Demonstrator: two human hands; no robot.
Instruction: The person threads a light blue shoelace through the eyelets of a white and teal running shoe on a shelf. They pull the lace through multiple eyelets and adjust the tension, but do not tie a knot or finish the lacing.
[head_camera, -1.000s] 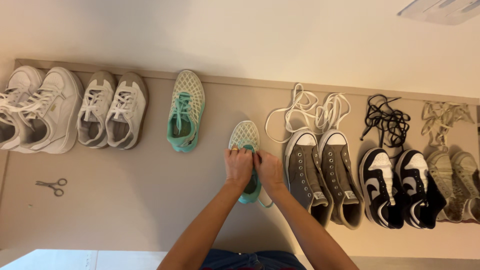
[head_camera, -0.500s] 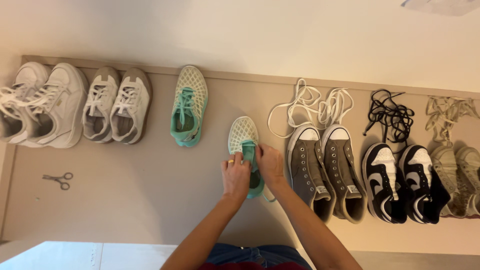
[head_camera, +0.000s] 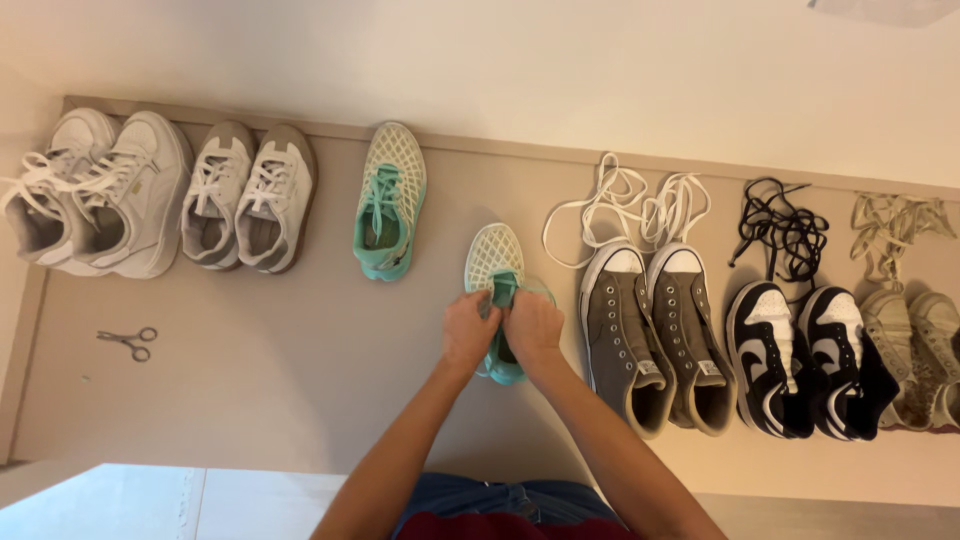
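Observation:
A teal mesh sneaker (head_camera: 494, 256) lies on the beige floor in front of me, toe toward the wall. My left hand (head_camera: 468, 328) and my right hand (head_camera: 533, 326) are both closed over its middle, pinching the teal lace (head_camera: 503, 290) between them. The hands cover most of the shoe's opening. Its laced partner, a second teal sneaker (head_camera: 389, 200), sits apart to the upper left against the wall.
Two pairs of white sneakers (head_camera: 150, 190) stand at the left. Grey high-tops (head_camera: 650, 320) with loose white laces (head_camera: 630, 200), black-and-white shoes (head_camera: 800, 350) with black laces (head_camera: 780, 225), and beige shoes (head_camera: 920, 350) sit right. Small scissors (head_camera: 128, 342) lie on the floor.
Both hands have shifted up the teal shoe toward its toe and drawn close together on the lace. The view has drifted slightly.

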